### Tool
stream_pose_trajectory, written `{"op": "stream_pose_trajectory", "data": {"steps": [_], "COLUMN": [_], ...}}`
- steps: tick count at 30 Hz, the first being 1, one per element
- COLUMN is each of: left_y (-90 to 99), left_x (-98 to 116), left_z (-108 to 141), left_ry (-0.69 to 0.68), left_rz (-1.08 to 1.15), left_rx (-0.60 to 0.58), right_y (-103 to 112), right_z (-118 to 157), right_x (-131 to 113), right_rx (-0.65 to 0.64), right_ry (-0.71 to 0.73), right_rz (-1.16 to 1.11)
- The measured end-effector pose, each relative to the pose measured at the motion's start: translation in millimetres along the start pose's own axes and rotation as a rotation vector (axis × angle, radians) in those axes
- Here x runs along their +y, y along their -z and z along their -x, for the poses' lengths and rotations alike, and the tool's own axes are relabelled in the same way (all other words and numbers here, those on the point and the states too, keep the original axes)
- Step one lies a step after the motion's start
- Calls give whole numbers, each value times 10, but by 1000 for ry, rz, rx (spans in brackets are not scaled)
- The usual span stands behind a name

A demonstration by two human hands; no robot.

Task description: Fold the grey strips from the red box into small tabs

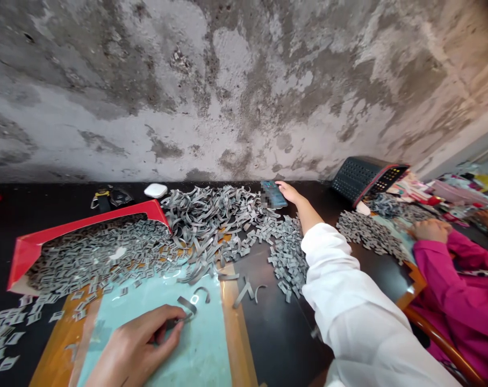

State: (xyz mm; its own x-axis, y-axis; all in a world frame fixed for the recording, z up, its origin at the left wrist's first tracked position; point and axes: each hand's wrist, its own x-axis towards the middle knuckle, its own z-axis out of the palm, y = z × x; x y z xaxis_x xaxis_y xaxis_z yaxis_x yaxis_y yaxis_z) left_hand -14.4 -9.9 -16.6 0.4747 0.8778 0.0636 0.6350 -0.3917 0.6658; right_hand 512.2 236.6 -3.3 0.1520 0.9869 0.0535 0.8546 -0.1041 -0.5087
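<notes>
My left hand [141, 341] is low over a pale blue-green mat [203, 349], thumb and forefinger pinched on the end of a short grey strip [187, 317]. Two more loose strips lie just beyond those fingertips, one of them curved [203, 293]. Stretched out toward the wall, my right hand [290, 193] grips the right edge of a phone [275, 194]; part of its screen is blurred. Beside the phone, a heap of curled grey strips [212, 212] spreads to the left. Short cut grey pieces [288, 258] are piled below my right wrist.
A red box [86, 222] on its side spills small grey pieces at left. Keys [110, 198] and a white case [156, 190] lie by the wall. A black basket [365, 180] is tipped over at right. A co-worker's pink sleeve [441, 269] is near another grey pile [371, 236].
</notes>
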Motion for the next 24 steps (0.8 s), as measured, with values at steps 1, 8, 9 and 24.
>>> {"op": "stream_pose_trajectory", "data": {"steps": [1,8,9,24], "left_y": [2,-30,-41,-32], "left_x": [-3,13,24,66], "left_z": [-4,6,13,13], "left_ry": [-1,-5,4,-17], "left_rz": [1,24,28,31], "left_rx": [-5,30,52,73], "right_y": [8,-39,-49,3], "right_z": [18,-48,-74,121], "right_x": [10,-68,-87,-49], "right_rx": [0,-9,-9,-40], "right_ry": [3,-23,-39,-86], "right_rz": [-1,25,30,-81]}}
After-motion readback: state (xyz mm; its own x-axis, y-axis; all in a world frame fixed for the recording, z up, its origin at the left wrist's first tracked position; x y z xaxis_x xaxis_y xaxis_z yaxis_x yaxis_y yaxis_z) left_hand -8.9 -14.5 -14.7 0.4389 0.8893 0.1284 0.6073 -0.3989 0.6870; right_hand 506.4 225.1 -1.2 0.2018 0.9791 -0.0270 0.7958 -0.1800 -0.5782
